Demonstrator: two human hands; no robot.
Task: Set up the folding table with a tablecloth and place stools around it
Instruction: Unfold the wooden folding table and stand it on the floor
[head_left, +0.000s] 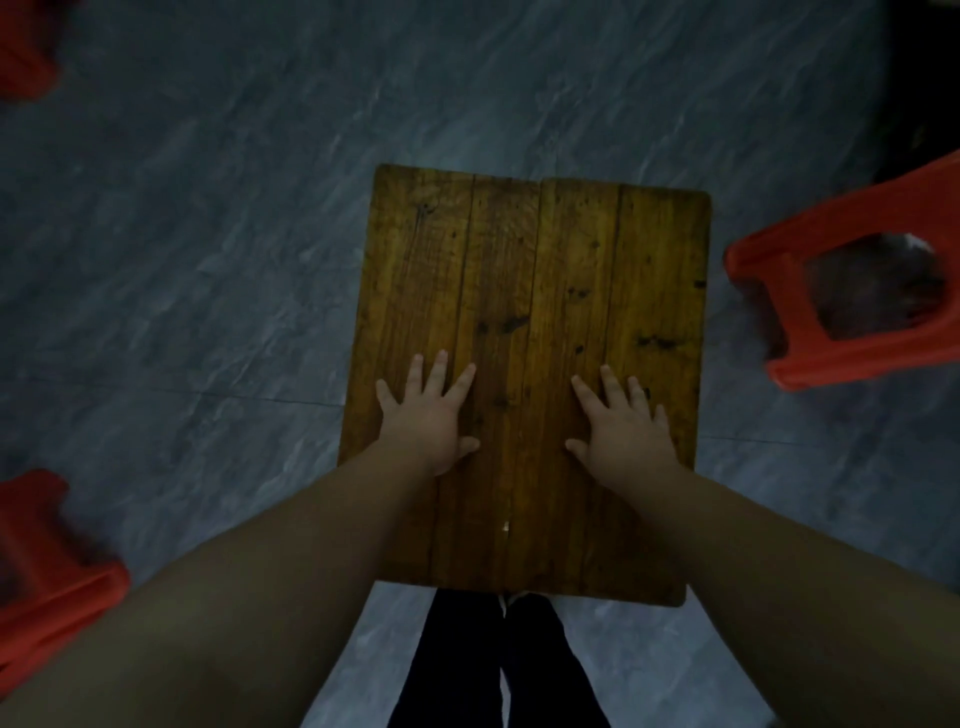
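Both hands (426, 421) flat, fingers spread, on bare wooden table (535, 260) (grey floor (208, 234)).

Floor (208, 234) open left of table (530, 270); red stool (852, 291) crowds right.

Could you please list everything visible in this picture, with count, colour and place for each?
wooden table: one, brown planks, centre, bare, no cloth on it.
stools: three, red plastic; one at right lying tipped, one at lower left, one cut off at top left.
floor: grey, marbled, all around.
legs: two, in black, below the table's near edge.
left hand: flat, fingers spread, on the tabletop.
right hand: flat, fingers spread, on the tabletop.
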